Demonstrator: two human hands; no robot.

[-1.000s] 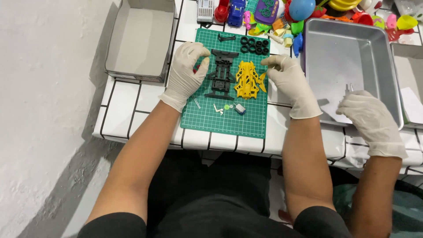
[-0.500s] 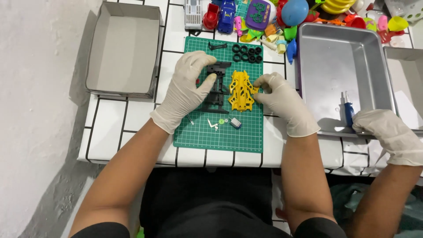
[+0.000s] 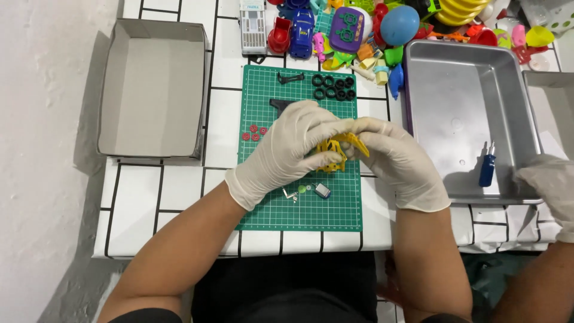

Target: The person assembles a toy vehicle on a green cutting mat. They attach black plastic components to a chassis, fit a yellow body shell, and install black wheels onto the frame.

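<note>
Grey cardboard box (image 3: 152,90), open, well left of the grip. Metal tray (image 3: 454,78) right of it; a blue screwdriver (image 3: 487,170) lies inside, a co-worker's gloved hand (image 3: 547,185) at its near corner. Green cutting mat (image 3: 299,209) under the grip. Left hand (image 3: 287,149) and right hand (image 3: 391,158), both gloved, fingers curled and pinching the yellow toy-car body (image 3: 335,152) between them, raised over the mat's middle. Black tyres (image 3: 335,88) beyond the grip; red gears (image 3: 254,133) just left.

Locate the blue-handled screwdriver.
In the head view, the blue-handled screwdriver lies inside the metal tray, near its lower right corner, right of the green mat.
</note>
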